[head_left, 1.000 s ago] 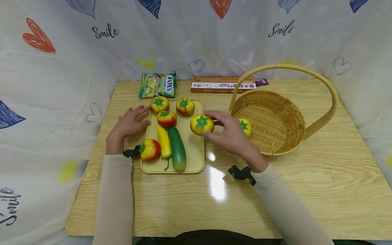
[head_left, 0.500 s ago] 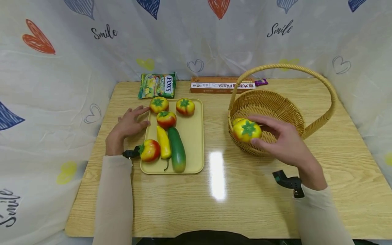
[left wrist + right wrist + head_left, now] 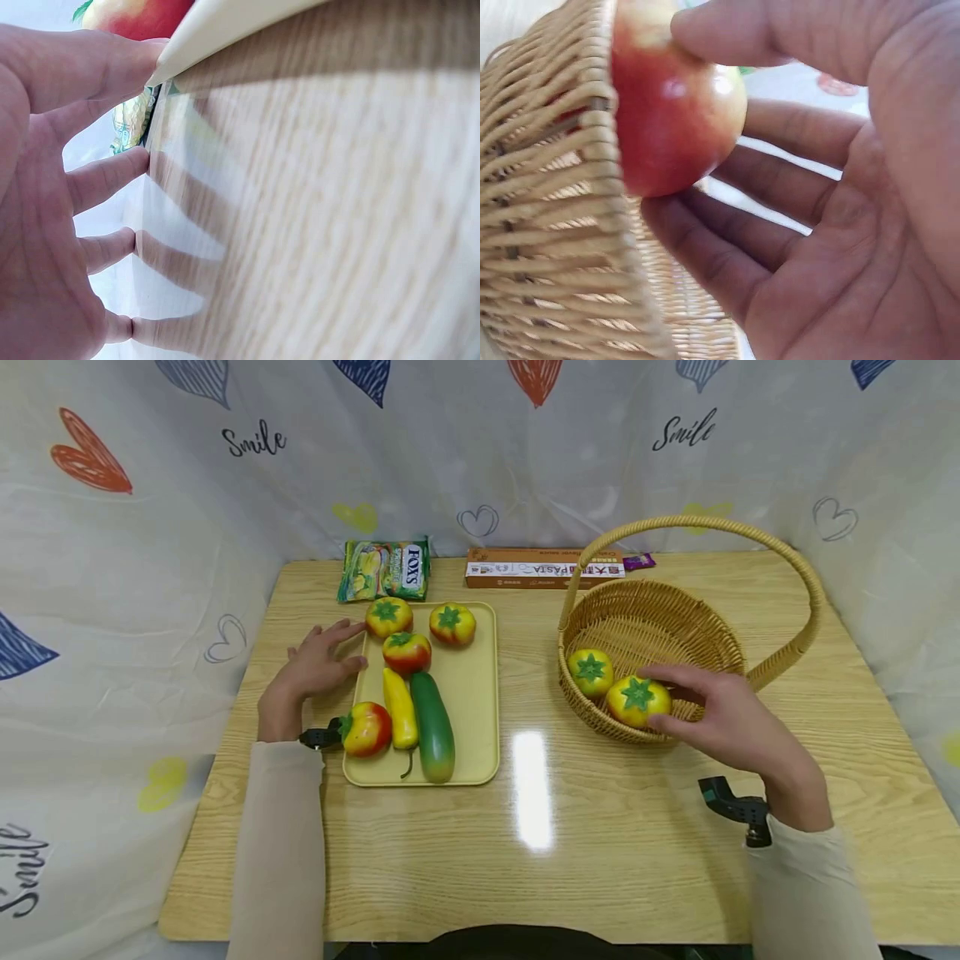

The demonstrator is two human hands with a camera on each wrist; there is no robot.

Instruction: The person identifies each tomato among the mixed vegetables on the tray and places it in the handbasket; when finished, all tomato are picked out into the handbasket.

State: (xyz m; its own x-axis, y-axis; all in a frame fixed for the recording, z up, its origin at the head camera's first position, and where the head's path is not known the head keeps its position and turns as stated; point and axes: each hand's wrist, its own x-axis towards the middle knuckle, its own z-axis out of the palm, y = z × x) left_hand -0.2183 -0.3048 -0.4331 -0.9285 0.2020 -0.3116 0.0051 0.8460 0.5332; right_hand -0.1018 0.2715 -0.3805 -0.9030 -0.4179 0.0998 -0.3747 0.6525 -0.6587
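My right hand [image 3: 723, 710] holds a squat yellow-and-red tomato [image 3: 637, 700] with a green star-shaped top, thumb on one side and fingers on the other. In the right wrist view this tomato [image 3: 675, 112] is at the rim of the wicker basket [image 3: 562, 202], low inside its near side in the head view. A second tomato [image 3: 590, 672] lies in the basket just left of it. My left hand [image 3: 315, 664] rests beside the yellow tray [image 3: 474, 727], fingers spread, fingertips on the table and thumb at the tray's rim in the left wrist view.
On the tray lie several tomatoes, a yellow chili pepper [image 3: 401, 710] and a green cucumber [image 3: 433, 727]. Behind it are a green candy bag [image 3: 385, 570], a pasta box [image 3: 543, 568] and a small purple packet [image 3: 639, 562]. The basket's tall handle [image 3: 701, 522] arches over its opening.
My right hand has carried the tomato from over the tray's right edge rightward and down into the basket, beside the other tomato. My left hand has stayed in place.
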